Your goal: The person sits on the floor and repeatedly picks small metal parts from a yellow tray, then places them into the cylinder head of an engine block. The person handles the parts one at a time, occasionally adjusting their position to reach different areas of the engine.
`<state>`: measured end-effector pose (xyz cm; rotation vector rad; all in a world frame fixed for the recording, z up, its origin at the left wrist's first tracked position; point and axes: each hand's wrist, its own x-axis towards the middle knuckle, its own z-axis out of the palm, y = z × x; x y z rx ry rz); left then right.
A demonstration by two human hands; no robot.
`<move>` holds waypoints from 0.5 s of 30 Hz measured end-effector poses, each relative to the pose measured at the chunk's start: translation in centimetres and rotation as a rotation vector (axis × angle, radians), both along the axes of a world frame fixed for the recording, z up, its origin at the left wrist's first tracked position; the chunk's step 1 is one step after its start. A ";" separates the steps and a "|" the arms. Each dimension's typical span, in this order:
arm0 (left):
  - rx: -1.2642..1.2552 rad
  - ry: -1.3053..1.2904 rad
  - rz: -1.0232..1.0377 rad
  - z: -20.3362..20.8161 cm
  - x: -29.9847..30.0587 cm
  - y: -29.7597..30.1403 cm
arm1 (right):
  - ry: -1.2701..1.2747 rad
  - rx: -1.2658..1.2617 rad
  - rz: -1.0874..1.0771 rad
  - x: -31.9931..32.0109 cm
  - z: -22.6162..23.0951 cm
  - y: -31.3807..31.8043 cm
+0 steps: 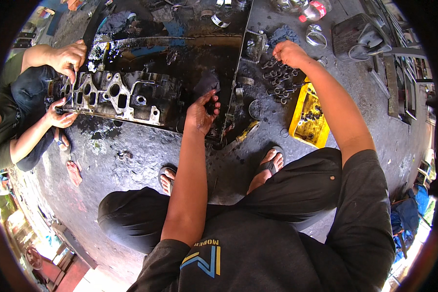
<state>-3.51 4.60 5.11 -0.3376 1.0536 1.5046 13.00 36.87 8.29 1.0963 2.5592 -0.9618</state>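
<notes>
My left hand [203,113] is closed on a dark rag [208,82] at the near edge of the oily black work surface. Its fingers curl round the cloth, partly hidden by the hand. Out to the right, my right hand [289,53] reaches over a group of small metal engine parts [278,80] lying on the floor. Its fingertips are pinched together, and what they hold, if anything, is too small to make out. Just below that forearm a yellow tray [301,127] holds several small dark parts in oil. A blue-grey rag [284,34] lies behind the right hand.
At the left, another person's hands [68,61] work on a greasy engine cylinder head [114,97]. A yellow-handled tool [248,131] lies near my feet. Behind the parts are a metal box [254,46], a plastic bottle [316,10] and a dark square container [357,36].
</notes>
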 end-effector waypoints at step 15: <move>-0.013 0.015 -0.027 0.7 0.2 -0.1 | -0.084 0.272 0.096 -0.4 1.0 -1.0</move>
